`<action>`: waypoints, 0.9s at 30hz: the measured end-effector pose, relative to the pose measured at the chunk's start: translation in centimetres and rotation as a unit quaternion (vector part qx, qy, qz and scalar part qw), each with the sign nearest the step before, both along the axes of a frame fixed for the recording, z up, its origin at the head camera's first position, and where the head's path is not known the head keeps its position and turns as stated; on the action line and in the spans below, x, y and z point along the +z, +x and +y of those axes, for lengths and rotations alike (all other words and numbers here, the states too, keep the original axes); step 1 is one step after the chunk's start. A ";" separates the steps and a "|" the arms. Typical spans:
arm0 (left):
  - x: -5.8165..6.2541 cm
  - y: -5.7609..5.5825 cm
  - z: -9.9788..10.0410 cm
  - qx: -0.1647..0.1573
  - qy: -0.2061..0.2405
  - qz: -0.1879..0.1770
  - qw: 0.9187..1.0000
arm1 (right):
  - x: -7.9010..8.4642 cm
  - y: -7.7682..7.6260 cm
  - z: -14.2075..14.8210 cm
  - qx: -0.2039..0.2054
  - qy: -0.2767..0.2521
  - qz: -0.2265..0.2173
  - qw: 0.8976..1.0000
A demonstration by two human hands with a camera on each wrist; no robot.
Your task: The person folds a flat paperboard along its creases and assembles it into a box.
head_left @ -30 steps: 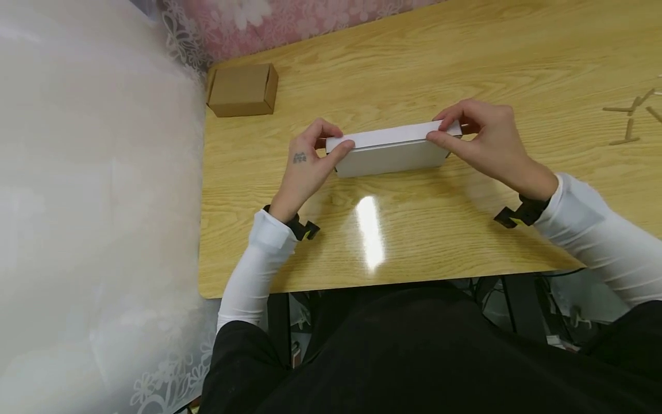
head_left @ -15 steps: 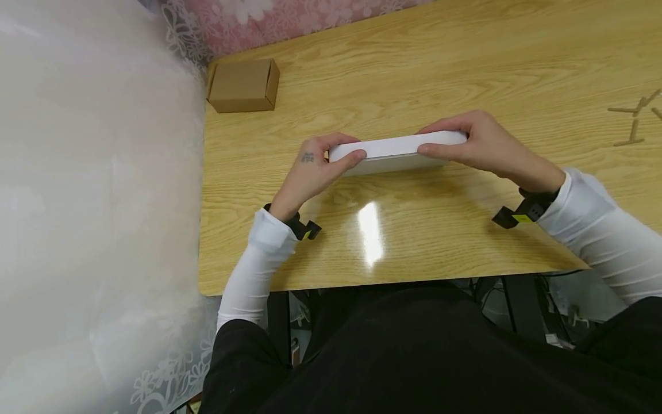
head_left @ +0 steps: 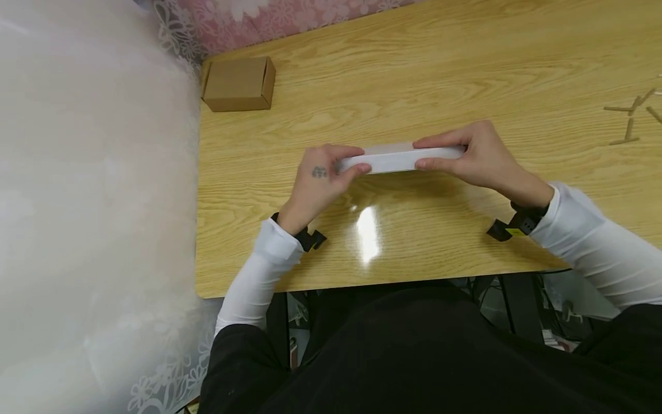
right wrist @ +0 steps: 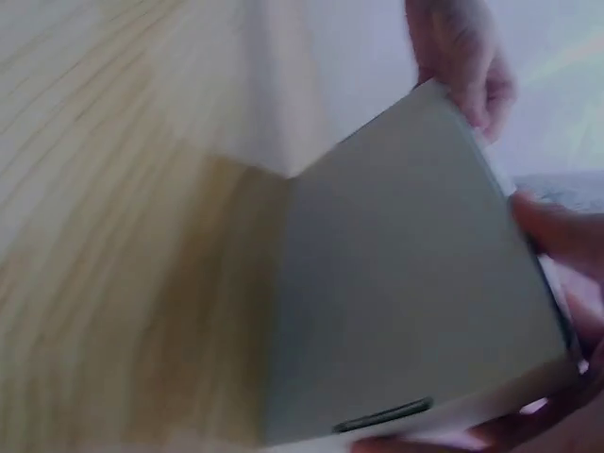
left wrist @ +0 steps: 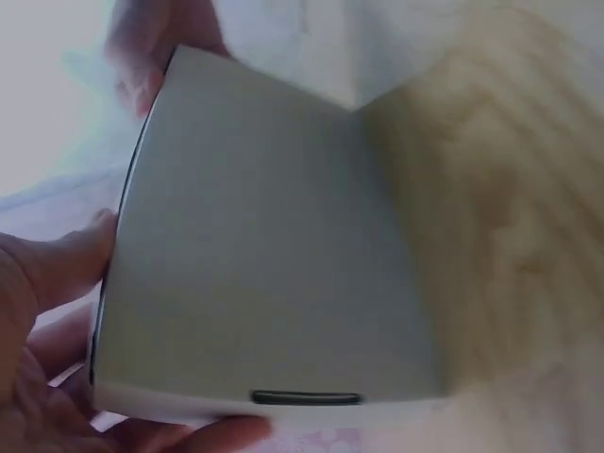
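A white cardboard box (head_left: 390, 163) stands on its long narrow side over the middle of the table, between both hands. My left hand (head_left: 323, 172) grips its left end, thumb on the near side and fingers on the far side. At the right end my right hand (head_left: 481, 156) holds it the same way. One broad, plain face of the box (left wrist: 264, 236) fills much of the left wrist view, with a slot (left wrist: 307, 398) along its end edge. A similar slot (right wrist: 382, 415) shows at the other end in the right wrist view.
A closed brown cardboard box (head_left: 238, 86) sits at the table's back left corner. Several thin wooden sticks (head_left: 629, 118) lie at the far right. The wooden table (head_left: 414, 241) meets a pale wall (head_left: 103, 190) on the left and a pink floral covering (head_left: 289, 20) behind.
Both hands have come slightly nearer the person with the white box. Its near broad face has turned out of the head view, leaving the narrow top and part of the far face visible.
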State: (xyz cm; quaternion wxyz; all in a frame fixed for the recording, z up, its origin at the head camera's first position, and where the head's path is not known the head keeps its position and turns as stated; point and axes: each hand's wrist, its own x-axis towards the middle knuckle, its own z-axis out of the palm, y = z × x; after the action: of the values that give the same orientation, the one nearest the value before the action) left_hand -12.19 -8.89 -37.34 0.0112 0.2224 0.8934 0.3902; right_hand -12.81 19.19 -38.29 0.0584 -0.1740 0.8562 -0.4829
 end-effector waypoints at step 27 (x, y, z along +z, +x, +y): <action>-4.4 0.5 2.6 -0.091 -0.227 0.066 0.967 | -5.3 0.5 -0.6 0.089 0.176 0.203 0.959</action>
State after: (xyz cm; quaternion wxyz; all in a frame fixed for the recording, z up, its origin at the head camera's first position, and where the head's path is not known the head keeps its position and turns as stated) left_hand -11.67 -6.31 -41.73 0.0378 0.3195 0.9334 0.1592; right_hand -12.32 18.58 -43.61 -0.0440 -0.3304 0.9029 -0.2716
